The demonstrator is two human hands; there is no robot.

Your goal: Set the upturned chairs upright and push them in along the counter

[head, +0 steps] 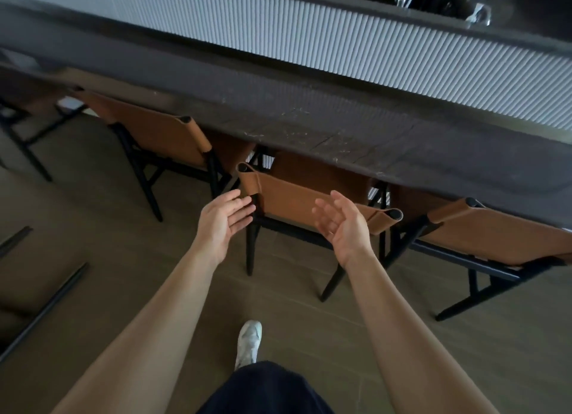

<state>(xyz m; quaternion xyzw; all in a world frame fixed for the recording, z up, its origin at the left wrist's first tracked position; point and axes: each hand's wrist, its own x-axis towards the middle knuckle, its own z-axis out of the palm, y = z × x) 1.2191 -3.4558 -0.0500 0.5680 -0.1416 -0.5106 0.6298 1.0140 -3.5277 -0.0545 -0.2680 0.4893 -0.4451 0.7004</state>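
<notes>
A chair with a tan leather back (pixel 291 198) and black legs stands upright right in front of me, its seat tucked under the dark counter (pixel 309 116). My left hand (pixel 221 220) is open with straight fingers beside the back's left post, fingertips at or just off it. My right hand (pixel 340 225) is open, palm turned inward, just before the right part of the backrest and holding nothing. Two like chairs stand upright against the counter, one to the left (pixel 161 135) and one to the right (pixel 507 237).
A white ribbed panel (pixel 340 42) rises behind the counter top. At the far left stands another black-legged chair (pixel 24 129), and dark legs of furniture (pixel 46 308) lie across the floor at lower left. My white shoe (pixel 249 342) is on the brown floor.
</notes>
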